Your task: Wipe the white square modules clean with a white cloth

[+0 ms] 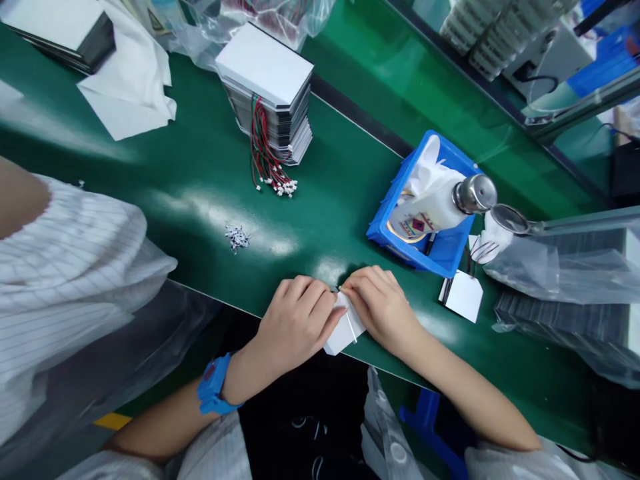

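Observation:
A small flat white panel (pixel 345 331) lies at the front edge of the green bench, between my two hands. My left hand (pixel 299 321), with a blue band on its wrist, is closed on the panel's left side, its thumb lying across the white face. At the panel's far edge, the fingers of my right hand (pixel 383 303) are pinched together. Whether a small part sits between those fingertips is hidden. A little pile of tiny white-and-dark pieces (pixel 237 238) lies to the left, beyond my left hand.
Farther back stands a tall stack of white panels (pixel 265 67) with red and dark wires (pixel 261 137) ending in white connectors. A blue bin (pixel 453 257) holds a bottle (pixel 433 207). Another panel (pixel 464 297) and bagged stacks (pixel 565 320) are right. Someone's striped sleeve (pixel 75 267) reaches in left.

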`<state>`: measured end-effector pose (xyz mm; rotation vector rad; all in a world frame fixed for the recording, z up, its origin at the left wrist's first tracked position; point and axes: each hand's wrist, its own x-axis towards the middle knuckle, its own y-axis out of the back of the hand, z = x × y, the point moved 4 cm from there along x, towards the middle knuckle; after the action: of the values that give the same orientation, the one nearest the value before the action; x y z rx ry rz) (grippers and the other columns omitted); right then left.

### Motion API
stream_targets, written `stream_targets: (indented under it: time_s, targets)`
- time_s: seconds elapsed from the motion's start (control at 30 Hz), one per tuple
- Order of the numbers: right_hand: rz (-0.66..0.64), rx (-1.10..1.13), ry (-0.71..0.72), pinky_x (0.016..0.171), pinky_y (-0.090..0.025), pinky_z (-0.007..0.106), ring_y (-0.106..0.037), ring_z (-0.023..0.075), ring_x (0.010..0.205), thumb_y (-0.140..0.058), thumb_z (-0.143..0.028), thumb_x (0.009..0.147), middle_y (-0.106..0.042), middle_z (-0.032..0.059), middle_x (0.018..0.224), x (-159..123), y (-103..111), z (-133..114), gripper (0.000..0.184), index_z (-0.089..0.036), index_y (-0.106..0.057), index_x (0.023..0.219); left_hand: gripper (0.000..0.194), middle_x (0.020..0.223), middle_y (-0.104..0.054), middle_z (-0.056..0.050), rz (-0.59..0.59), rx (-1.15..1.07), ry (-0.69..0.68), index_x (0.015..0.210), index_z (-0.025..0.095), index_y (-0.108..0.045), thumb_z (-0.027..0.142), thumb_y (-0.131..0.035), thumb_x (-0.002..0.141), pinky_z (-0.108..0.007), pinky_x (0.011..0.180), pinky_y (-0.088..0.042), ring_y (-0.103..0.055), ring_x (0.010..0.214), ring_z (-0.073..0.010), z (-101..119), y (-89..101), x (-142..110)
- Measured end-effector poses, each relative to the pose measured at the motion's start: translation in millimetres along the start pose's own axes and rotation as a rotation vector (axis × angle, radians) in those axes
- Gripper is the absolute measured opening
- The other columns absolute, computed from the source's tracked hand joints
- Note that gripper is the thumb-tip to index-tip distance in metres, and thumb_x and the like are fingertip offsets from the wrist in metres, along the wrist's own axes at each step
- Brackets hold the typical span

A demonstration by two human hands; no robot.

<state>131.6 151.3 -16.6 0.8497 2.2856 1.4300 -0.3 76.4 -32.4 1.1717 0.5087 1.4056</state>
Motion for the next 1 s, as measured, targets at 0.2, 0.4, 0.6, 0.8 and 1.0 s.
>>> stream_targets:
  time_s: [0.2,0.4,0.6,0.8,1.0]
  targets:
    - [-0.010,0.094,-0.006,0.073,-0.038,0.033,-0.059,0.0187,0.084,-0.047,-0.020,0.100,-0.066,0.0050,0.089,-1,-2,1,0.014,-0.019,-0.060,0.093,0.016,0.083,-0.065,-0.007,0.008,0.016,0.005,0.084,0.015,-0.060,0.028,-0.058,0.094,-0.036,0.066,-0.036,-0.053,0.080,-0.0238,0,0.8,0]
    - [0.031,0.087,-0.028,0.072,-0.038,0.032,-0.058,0.0183,0.083,-0.048,-0.021,0.100,-0.067,0.0058,0.089,0,1,2,0.015,-0.017,-0.061,0.092,0.016,0.083,-0.066,-0.006,0.026,0.016,0.007,0.084,0.015,-0.061,0.027,-0.058,0.094,-0.035,0.066,-0.036,-0.052,0.078,-0.0229,1,2.0,1]
    - [0.066,0.034,-0.005,0.072,-0.039,0.034,-0.058,0.0189,0.082,-0.047,-0.020,0.100,-0.067,0.0068,0.089,0,-2,1,0.017,-0.017,-0.061,0.092,0.016,0.084,-0.066,-0.007,0.033,0.027,-0.007,0.083,0.015,-0.060,0.027,-0.059,0.093,-0.035,0.065,-0.036,-0.053,0.079,-0.0236,2,1.5,2]
    - [0.183,0.408,-0.094,0.072,-0.050,0.029,-0.061,0.0155,0.080,-0.055,-0.020,0.096,-0.064,0.0043,0.087,-1,10,20,0.009,-0.019,-0.062,0.091,0.015,0.084,-0.066,-0.008,0.042,0.022,-0.001,0.087,0.013,-0.062,0.026,-0.060,0.093,-0.035,0.066,-0.038,-0.055,0.079,-0.0236,0,2.6,1]
    - [0.167,0.449,-0.094,0.071,-0.052,0.028,-0.062,0.0146,0.079,-0.060,-0.018,0.093,-0.064,0.0039,0.086,-20,18,29,0.005,-0.019,-0.065,0.090,0.028,0.095,-0.069,-0.008,0.092,-0.012,0.036,0.117,0.011,-0.061,0.024,-0.062,0.092,-0.035,0.071,-0.042,-0.058,0.085,-0.0241,0,3.0,-2]
